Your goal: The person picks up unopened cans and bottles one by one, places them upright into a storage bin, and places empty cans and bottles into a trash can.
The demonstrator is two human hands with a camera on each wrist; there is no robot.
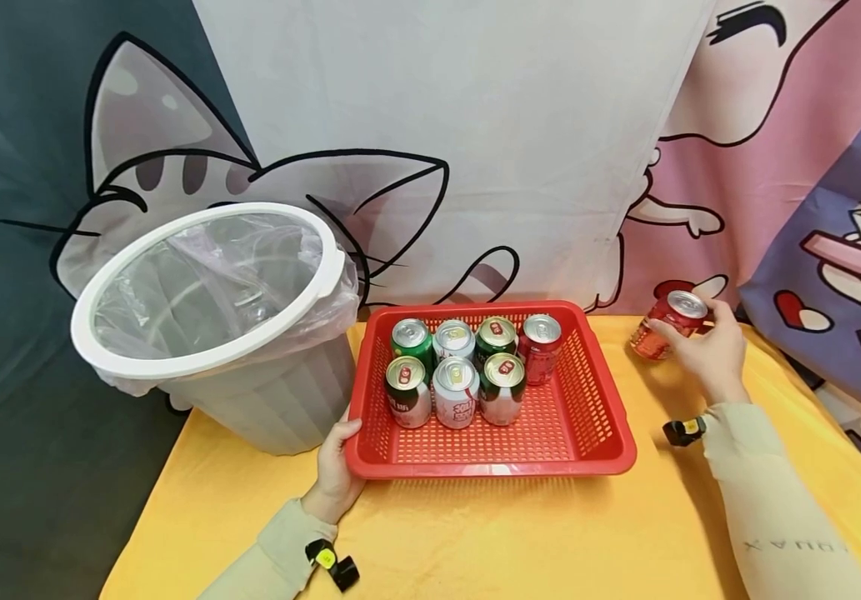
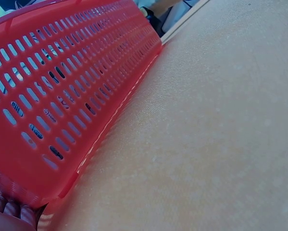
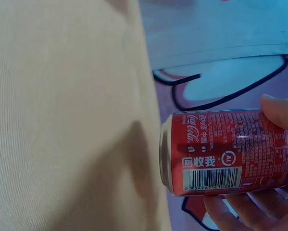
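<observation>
At the right side of the table, my right hand point(image 1: 713, 354) holds a red Coca-Cola can point(image 1: 658, 337), tilted, with its silver top upward. In the right wrist view the can point(image 3: 230, 151) shows its barcode, with thumb and fingers on opposite sides. My left hand point(image 1: 336, 475) grips the left front corner of a red plastic basket point(image 1: 490, 469), its thumb at the rim; in the left wrist view, curled fingers point(image 2: 11, 214) show under the basket's corner. Inside the basket several drink cans stand upright in two rows, among them a green can point(image 1: 412, 337), a white can point(image 1: 456, 392) and a red can point(image 1: 540, 350).
Left of the basket stands a grey waste bin point(image 1: 272, 400) with a white rim and a clear plastic liner point(image 1: 205, 275). A yellow cloth point(image 1: 475, 542) covers the table. Behind it hangs a printed cartoon curtain point(image 1: 475, 100).
</observation>
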